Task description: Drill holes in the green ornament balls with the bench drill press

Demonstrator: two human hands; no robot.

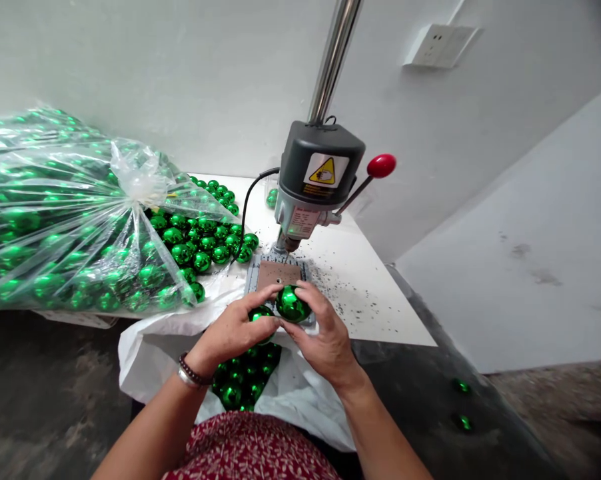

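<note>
Between thumb and fingers, my right hand (325,330) grips a shiny green ball (293,303). My left hand (238,327) is closed around a second green ball (260,320), partly hidden by its fingers; its fingertips come close to the right-hand ball. Both hands are just in front of the base plate (253,279) of a small bench drill press (323,167). A brown board (280,270) with a hole lies on that plate, under the chuck (291,245). Below my hands, several green balls (233,393) lie in an open white bag (300,393).
On the left, a knotted clear plastic bag (80,193) bulges with green balls, and loose balls (205,243) lie beside it. Dark shavings are scattered over the white table (380,293). The drill's red-knobbed lever (382,165) sticks out right. Two balls (463,421) are on the floor.
</note>
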